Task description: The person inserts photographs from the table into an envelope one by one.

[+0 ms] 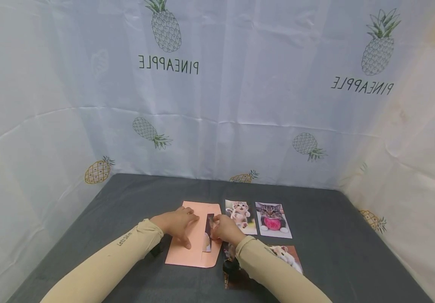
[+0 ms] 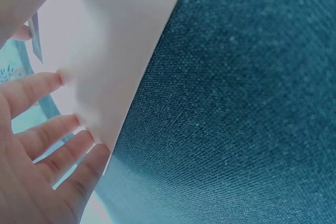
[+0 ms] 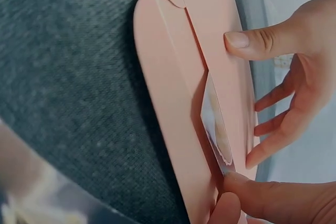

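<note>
Envelope [image 3: 231, 95], mouth [image 3: 198, 98] clearest in right-wrist view

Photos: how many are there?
5: kitten photo and cat photo beyond the right sleeve, two photos it partly covers, one photo pinched by the right hand. Others may be hidden.

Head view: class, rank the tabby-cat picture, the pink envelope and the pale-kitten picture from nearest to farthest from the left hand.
1. Pink envelope: touched by the left hand.
2. Pale-kitten picture: just right of the envelope.
3. Tabby-cat picture: farther right.
</note>
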